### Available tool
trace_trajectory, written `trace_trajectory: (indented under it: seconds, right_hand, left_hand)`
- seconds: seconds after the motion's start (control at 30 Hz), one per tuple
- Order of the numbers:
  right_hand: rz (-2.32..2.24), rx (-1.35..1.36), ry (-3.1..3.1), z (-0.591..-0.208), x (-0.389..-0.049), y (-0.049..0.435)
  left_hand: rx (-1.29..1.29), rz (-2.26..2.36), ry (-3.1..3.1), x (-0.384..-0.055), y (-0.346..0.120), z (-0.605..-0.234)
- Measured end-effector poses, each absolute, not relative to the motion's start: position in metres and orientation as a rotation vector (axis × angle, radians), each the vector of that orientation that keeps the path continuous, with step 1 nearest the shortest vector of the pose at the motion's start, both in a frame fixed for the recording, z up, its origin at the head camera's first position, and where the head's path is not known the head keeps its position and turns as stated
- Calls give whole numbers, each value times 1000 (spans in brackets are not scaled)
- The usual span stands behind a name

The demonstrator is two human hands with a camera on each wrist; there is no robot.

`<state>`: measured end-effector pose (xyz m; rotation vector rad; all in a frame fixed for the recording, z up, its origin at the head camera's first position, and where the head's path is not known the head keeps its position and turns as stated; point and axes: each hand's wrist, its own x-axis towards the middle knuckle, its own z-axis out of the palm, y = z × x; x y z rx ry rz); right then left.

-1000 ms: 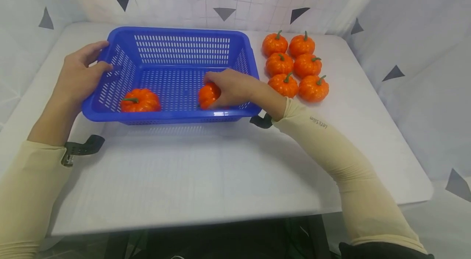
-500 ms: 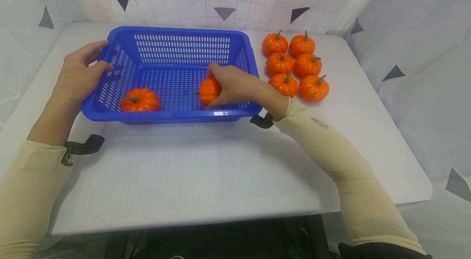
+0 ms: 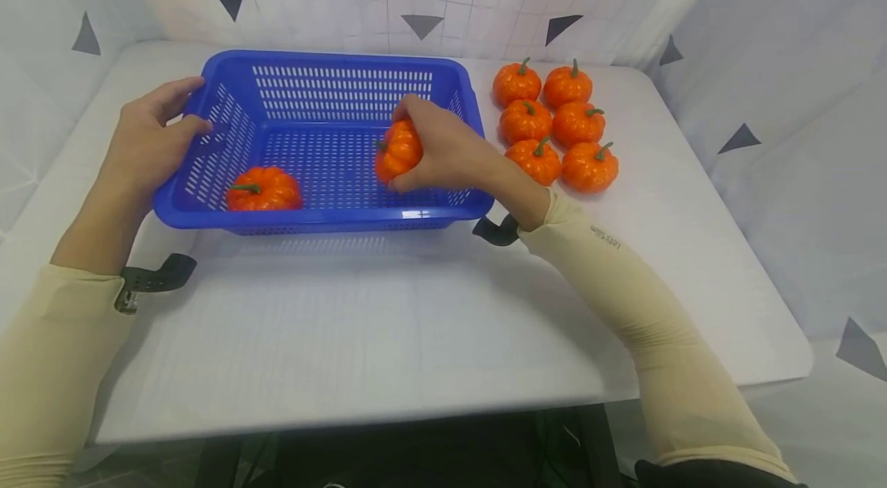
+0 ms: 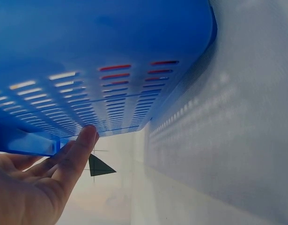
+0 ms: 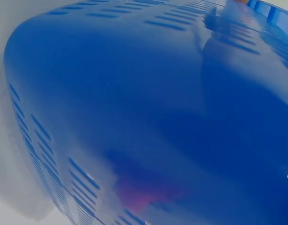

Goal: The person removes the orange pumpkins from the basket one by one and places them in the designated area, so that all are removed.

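A blue plastic basket [image 3: 346, 220] with slotted walls stands on the white table. My left hand [image 3: 144, 140] grips its left rim; in the left wrist view a fingertip [image 4: 89, 132] lies against the slotted outer wall. My right hand [image 3: 446, 148] reaches over the right side and holds a small orange pumpkin [image 3: 399, 152] between thumb and fingers, its green stem pointing left. A second pumpkin [image 3: 265, 189] rests on the basket floor near the front left corner. In the right wrist view the basket wall [image 5: 134, 84] fills most of the picture and hides the right hand.
Several more orange pumpkins [image 3: 530, 122] stand in two columns on the table [image 3: 388, 334], just right of the basket. A white sheet with dark triangles [image 3: 423, 25] hangs behind. The table's front edge runs below both forearms.
My right hand has raised its pumpkin from low in the basket, shifting it slightly toward the back. The left hand, the basket and the other pumpkins stay in place.
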<state>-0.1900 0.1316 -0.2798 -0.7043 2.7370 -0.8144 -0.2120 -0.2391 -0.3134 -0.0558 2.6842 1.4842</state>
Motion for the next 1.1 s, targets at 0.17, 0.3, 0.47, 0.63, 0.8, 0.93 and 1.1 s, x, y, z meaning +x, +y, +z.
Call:
trace_trajectory:
  seconds: [0.17,0.3,0.47,0.63,0.8,0.93,1.1]
  right_hand:
    - [-927,-677,2757,-280,-188,137]
    - [-992,-655,2766,-280,-186,143]
    - [-1043,-635,2804,-276,-182,150]
    - [-1067,-621,2857,-274,-175,159]
    - [-1157,-557,2873,-273,-164,173]
    - [-1245,-475,2885,-269,-155,188]
    - [-1282,-440,2938,-264,-148,204]
  left_hand:
    - [-64,1475,2690,-211,-240,-315]
    - [-67,1478,2690,-210,-241,-315]
    - [-68,1499,2684,-211,-242,-315]
    - [-78,1496,2678,-209,-244,-315]
    - [-54,1512,2684,-210,-243,-315]
    - [-21,1536,2682,-214,-241,-313]
    - [-35,1539,2662,-214,-240,-313]
